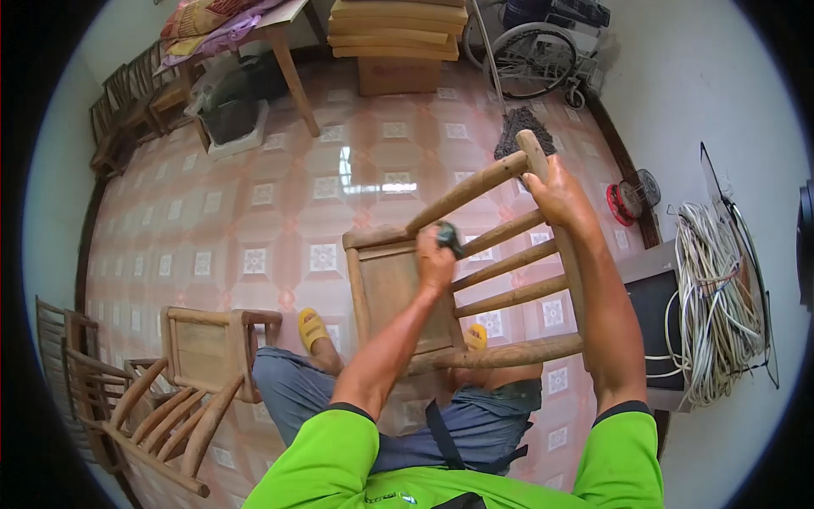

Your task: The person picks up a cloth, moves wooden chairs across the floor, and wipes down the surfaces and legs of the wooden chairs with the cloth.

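A wooden chair with a spindled back is in front of me, its seat between my legs and its back reaching to the right. My right hand is wrapped round the far end of the chair's top rail. In my left hand is a bunched dark green cloth, slightly blurred, at the corner where the seat meets a back post. The fingers are closed on it. Exactly where the cloth touches the wood is hard to make out.
Another wooden chair stands at my left, with more chairs behind it. To the right are a coil of pale cable and a dark-screened box. A mop head, wheelchair, stacked foam and table are farther off.
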The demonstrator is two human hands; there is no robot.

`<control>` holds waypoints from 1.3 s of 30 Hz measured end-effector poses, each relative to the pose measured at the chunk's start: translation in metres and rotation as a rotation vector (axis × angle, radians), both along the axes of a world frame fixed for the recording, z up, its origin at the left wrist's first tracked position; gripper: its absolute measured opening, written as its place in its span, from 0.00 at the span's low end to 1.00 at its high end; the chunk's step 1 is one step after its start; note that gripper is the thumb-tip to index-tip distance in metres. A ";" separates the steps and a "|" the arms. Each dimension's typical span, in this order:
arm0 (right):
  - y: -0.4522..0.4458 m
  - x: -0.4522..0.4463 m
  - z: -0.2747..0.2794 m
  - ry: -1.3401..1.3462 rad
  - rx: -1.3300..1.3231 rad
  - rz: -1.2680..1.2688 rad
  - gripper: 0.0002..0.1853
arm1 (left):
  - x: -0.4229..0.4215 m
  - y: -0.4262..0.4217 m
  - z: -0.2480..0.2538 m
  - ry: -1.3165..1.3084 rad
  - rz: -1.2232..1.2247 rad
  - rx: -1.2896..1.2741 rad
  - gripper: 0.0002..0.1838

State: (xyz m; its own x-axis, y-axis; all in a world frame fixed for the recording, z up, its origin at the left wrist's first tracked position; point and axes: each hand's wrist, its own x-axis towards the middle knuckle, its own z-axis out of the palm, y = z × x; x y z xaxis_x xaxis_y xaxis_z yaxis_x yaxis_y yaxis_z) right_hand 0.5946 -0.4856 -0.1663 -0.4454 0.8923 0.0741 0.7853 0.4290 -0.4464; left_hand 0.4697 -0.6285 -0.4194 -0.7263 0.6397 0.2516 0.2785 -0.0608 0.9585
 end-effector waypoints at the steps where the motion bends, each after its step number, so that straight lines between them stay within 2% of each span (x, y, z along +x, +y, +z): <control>1: -0.003 -0.001 0.001 -0.005 0.005 -0.002 0.25 | 0.023 0.001 0.015 -0.088 -0.149 0.082 0.23; 3: -0.002 -0.001 0.003 -0.007 -0.008 -0.012 0.30 | 0.061 0.012 0.054 -0.006 0.030 0.033 0.23; 5: 0.008 0.001 -0.004 0.018 -0.003 -0.008 0.31 | 0.066 0.015 0.110 -0.046 -0.128 0.314 0.24; 7: 0.010 0.001 -0.009 0.050 -0.014 0.005 0.33 | 0.073 0.018 0.153 -0.067 -0.286 0.449 0.25; 9: 0.008 0.001 -0.003 0.094 -0.051 0.009 0.33 | 0.084 0.025 0.162 0.119 -0.206 0.344 0.26; 11: 0.009 0.002 -0.004 0.105 -0.073 0.008 0.33 | 0.080 0.021 0.155 0.173 -0.211 0.340 0.27; 13: 0.015 0.005 -0.013 0.106 -0.057 0.021 0.32 | 0.070 0.027 0.106 0.149 -0.116 0.327 0.29; 14: 0.010 0.006 -0.012 0.103 -0.067 0.018 0.32 | 0.060 0.023 0.070 0.134 -0.106 0.235 0.29; 15: 0.004 0.002 -0.003 0.097 -0.105 0.000 0.32 | 0.048 0.009 0.044 0.090 -0.136 0.026 0.29; 16: 0.001 -0.001 0.003 0.093 -0.141 -0.017 0.31 | 0.036 0.001 0.002 0.129 -0.119 -0.018 0.28; 18: 0.004 -0.001 0.001 0.084 -0.109 0.004 0.31 | 0.011 -0.033 -0.040 0.160 -0.200 -0.264 0.28; 21: 0.003 0.001 0.000 0.070 -0.102 0.003 0.30 | -0.003 -0.051 -0.035 0.238 -0.285 -0.300 0.29; 23: -0.001 -0.001 0.005 0.068 -0.115 -0.003 0.30 | 0.009 -0.054 -0.030 0.182 -0.252 -0.310 0.28; 25: -0.004 -0.002 0.010 0.027 -0.111 -0.010 0.31 | 0.023 -0.066 -0.034 0.445 -0.313 -0.315 0.27; 26: -0.004 -0.002 0.010 0.025 -0.115 -0.011 0.31 | 0.032 -0.070 -0.034 0.409 -0.236 -0.270 0.26; 29: -0.002 -0.001 0.007 0.030 -0.092 0.001 0.30 | 0.028 -0.071 -0.033 0.381 -0.249 -0.330 0.24; 33: 0.000 -0.001 0.007 0.034 -0.079 0.023 0.29 | -0.014 -0.035 -0.021 0.357 -0.257 -0.413 0.24; 35: -0.001 0.000 0.006 0.027 -0.079 0.019 0.29 | -0.032 -0.012 -0.015 0.463 -0.109 -0.291 0.22; 36: 0.000 -0.001 0.005 0.040 -0.087 0.018 0.29 | -0.035 -0.006 -0.023 0.458 -0.115 -0.298 0.22; 38: -0.001 -0.001 0.006 0.055 -0.096 0.014 0.29 | -0.039 0.001 -0.032 0.677 -0.242 -0.374 0.22; 39: -0.002 -0.002 0.008 0.043 -0.092 0.013 0.29 | -0.037 0.002 -0.032 0.675 -0.244 -0.374 0.22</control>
State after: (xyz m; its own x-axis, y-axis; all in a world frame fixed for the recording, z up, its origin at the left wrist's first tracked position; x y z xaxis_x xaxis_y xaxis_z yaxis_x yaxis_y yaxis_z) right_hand 0.5926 -0.4875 -0.1580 -0.4555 0.8901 0.0115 0.7591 0.3952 -0.5173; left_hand 0.4326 -0.6269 -0.4517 -0.3230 0.8891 0.3243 0.8248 0.0964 0.5572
